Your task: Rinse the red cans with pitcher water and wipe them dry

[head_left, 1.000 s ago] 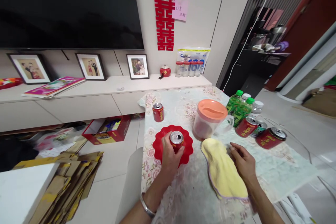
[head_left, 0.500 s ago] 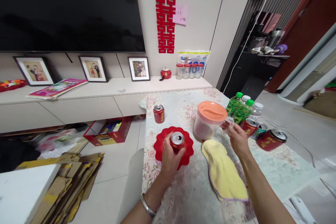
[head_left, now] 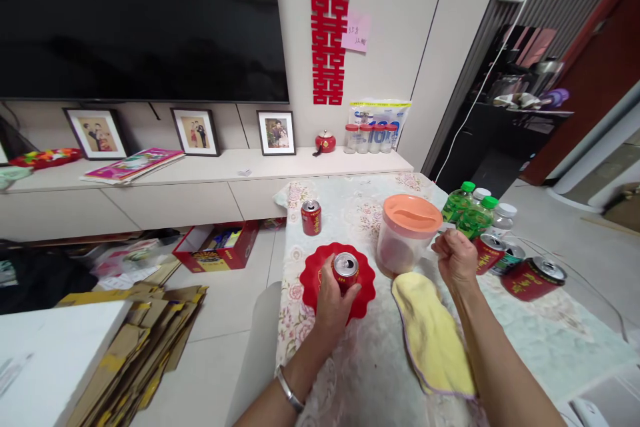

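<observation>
My left hand (head_left: 334, 300) is wrapped round an opened red can (head_left: 346, 268) over a scalloped red plate (head_left: 313, 273). My right hand (head_left: 456, 255) is closed on the handle of a clear plastic pitcher (head_left: 400, 247), which has an orange lid (head_left: 413, 213). The pitcher stands on the flowered tablecloth, right of the plate. In front of it lies a yellow cloth (head_left: 435, 340), close to my right forearm. A second red can (head_left: 311, 219) stands upright behind the plate.
Green-capped bottles (head_left: 475, 215), a red can (head_left: 487, 253), a green can (head_left: 509, 259) and a wide red can (head_left: 533, 278) stand to the right. Behind the table runs a white cabinet (head_left: 200, 203). Flattened cardboard (head_left: 135, 347) lies at the left.
The view has turned slightly left, so things sit further right. My right hand has curled its fingers tighter at the pitcher's handle. My left hand still holds the can over the plate.
</observation>
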The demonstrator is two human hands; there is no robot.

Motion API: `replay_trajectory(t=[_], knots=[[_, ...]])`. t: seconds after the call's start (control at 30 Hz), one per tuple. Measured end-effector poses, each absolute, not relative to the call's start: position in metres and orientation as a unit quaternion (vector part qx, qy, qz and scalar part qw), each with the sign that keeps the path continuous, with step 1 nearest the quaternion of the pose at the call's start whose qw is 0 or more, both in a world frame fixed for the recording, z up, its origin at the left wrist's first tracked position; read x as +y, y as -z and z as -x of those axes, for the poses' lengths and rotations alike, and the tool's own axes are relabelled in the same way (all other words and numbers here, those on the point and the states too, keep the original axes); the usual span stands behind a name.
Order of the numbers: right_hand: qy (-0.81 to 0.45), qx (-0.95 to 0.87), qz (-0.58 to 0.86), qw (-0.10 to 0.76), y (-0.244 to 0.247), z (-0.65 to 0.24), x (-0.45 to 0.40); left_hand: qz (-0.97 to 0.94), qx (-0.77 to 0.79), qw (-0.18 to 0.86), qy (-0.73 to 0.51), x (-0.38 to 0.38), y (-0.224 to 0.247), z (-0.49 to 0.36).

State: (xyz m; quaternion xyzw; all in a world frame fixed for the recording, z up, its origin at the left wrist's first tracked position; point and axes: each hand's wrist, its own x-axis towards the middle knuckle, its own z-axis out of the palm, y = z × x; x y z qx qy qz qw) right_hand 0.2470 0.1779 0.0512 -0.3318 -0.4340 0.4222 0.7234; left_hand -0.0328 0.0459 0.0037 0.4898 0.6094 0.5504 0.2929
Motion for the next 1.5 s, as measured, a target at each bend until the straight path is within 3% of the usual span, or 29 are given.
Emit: replay_trajectory(t=[0.67, 1.23, 1.5], knots=[[-0.364, -0.477, 0.323, 0.732, -0.193, -0.228, 0.145, -0.488, 0.602, 0.301, -0.555, 0.048, 0.0, 0.032], [-0.378, -0.569, 0.422, 0.597, -0.166, -0.225, 0.12, -0.467, 0.602, 0.264, -0.591, 0.048, 0.005, 0.025], [-0.326, -0.644, 0.444, 0.531, -0.185, -0.237, 0.133, -0.47, 0.599, 0.279, -0.586, 0.047, 0.004, 0.026]])
